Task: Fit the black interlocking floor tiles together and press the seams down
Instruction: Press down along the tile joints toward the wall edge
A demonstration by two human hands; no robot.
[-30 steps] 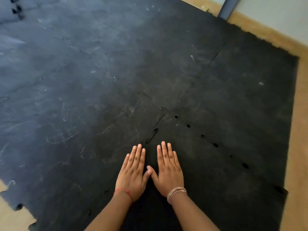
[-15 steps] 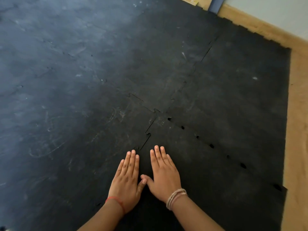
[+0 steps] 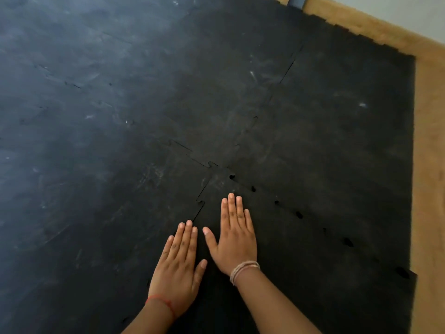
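Black interlocking floor tiles [image 3: 325, 145] cover most of the floor, joined by puzzle-shaped seams. One seam [image 3: 201, 201] runs from between my hands up to a four-way corner [image 3: 220, 167]. A second seam with several small open gaps [image 3: 299, 214] runs from that corner down to the right. My left hand [image 3: 179, 268] lies flat, palm down, on the tile left of the near seam. My right hand [image 3: 234, 235] lies flat on the tile right of it, fingertips close to the corner. Neither hand holds anything.
Bare wooden floor [image 3: 428, 189] borders the tiles on the right and along the far edge. A pale wall [image 3: 409, 13] stands at the top right. The tiles on the left [image 3: 72, 116] look dusty and scuffed.
My right hand has slid forward along the seam toward the corner, ahead of my left hand. The camera view has shifted slightly to the right and down.
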